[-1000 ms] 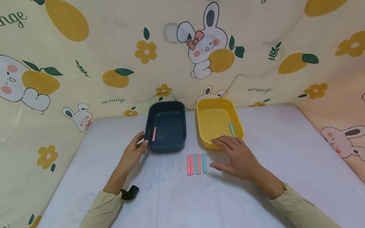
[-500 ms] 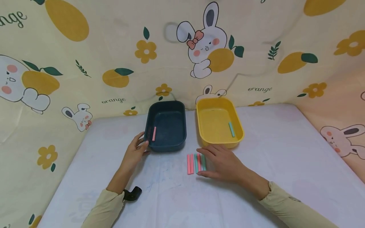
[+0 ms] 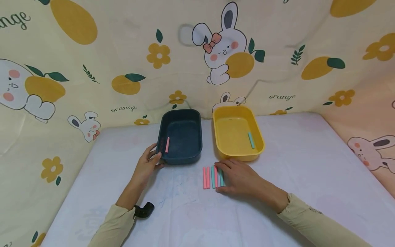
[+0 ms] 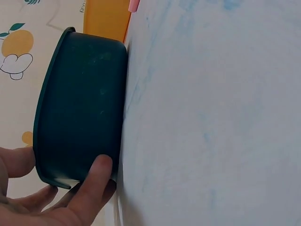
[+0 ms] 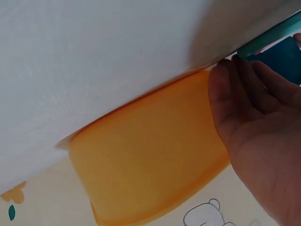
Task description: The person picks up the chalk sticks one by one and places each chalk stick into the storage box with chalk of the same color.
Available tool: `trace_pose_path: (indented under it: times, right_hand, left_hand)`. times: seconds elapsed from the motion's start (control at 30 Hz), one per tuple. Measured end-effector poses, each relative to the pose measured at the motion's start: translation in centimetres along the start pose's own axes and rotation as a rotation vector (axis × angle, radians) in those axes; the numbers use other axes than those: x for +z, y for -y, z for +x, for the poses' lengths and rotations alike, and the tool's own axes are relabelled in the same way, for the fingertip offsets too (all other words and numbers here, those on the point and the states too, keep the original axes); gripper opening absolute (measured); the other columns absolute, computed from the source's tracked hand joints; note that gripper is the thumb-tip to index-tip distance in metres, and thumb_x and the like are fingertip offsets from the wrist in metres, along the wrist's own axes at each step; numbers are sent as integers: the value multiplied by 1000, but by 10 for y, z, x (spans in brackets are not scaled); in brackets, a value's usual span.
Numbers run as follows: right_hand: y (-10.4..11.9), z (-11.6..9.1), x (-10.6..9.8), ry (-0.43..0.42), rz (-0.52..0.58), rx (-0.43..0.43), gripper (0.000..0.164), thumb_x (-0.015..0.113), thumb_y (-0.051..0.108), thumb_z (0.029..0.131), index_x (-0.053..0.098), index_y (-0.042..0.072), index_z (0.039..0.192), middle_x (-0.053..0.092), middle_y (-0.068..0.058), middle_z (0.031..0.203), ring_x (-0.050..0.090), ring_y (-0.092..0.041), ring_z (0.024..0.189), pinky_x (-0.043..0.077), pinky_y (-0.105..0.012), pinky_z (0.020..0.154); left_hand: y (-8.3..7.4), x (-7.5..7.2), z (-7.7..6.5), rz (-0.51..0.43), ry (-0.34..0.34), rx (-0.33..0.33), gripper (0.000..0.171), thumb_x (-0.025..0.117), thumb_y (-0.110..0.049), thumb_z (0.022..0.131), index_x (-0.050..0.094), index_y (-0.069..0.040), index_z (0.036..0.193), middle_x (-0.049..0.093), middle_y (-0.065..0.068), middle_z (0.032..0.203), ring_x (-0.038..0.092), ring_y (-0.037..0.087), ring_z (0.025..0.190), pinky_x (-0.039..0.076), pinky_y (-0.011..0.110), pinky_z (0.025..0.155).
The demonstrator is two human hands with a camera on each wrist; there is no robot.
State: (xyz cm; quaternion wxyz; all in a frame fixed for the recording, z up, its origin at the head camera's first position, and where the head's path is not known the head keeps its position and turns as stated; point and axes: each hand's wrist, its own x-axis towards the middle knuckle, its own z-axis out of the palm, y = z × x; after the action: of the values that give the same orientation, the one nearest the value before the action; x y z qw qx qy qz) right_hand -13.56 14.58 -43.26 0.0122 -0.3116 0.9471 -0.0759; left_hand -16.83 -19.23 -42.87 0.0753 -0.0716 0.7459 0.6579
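My left hand (image 3: 147, 164) holds the near left corner of a dark blue plastic bin (image 3: 182, 160), its thumb at the rim and fingers against the wall. One pink chalk stick (image 3: 167, 145) lies inside that bin. In front of the bins, several pink and teal chalk sticks (image 3: 204, 178) lie side by side on the white cloth. My right hand (image 3: 239, 176) arches over the right end of this row, thumb and fingers spread about the rightmost teal chalk stick (image 3: 221, 179). In the right wrist view, fingertips are right at a teal stick (image 5: 270, 36).
A yellow bin (image 3: 237, 157) stands right of the blue one, with a teal chalk stick (image 3: 251, 140) inside. Behind both hangs a patterned cloth (image 3: 139, 51). A black curved object (image 3: 144, 210) sits at the left wrist. Blue smudges mark the white cloth (image 3: 185, 219).
My right hand has moved left and down from the yellow bin's near edge to the right end of the chalk row. The left hand stays at the blue bin.
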Motion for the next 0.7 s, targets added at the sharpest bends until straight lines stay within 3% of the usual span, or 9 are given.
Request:
trace_pose_path:
  times: [0.33,0.7]
  right_hand:
    - [1,3,4,40,-5,31,83,71,64,80,52,13,142,55,-4,141,50,-22,125,47,-41,108]
    - [1,4,1,6,24,33,82,75,63,76,54,13,138,58,-3,136,53,-21,124,46,-42,110]
  left_hand:
    - [-1,-2,3,-57,6,-77,58,46,-11,105,25,-25,158,32,16,160,58,24,117,53,42,102]
    - [0,-3,3,-93,19,-91,59,46,-12,106,24,-26,158,31,14,160,55,27,124,50,44,104]
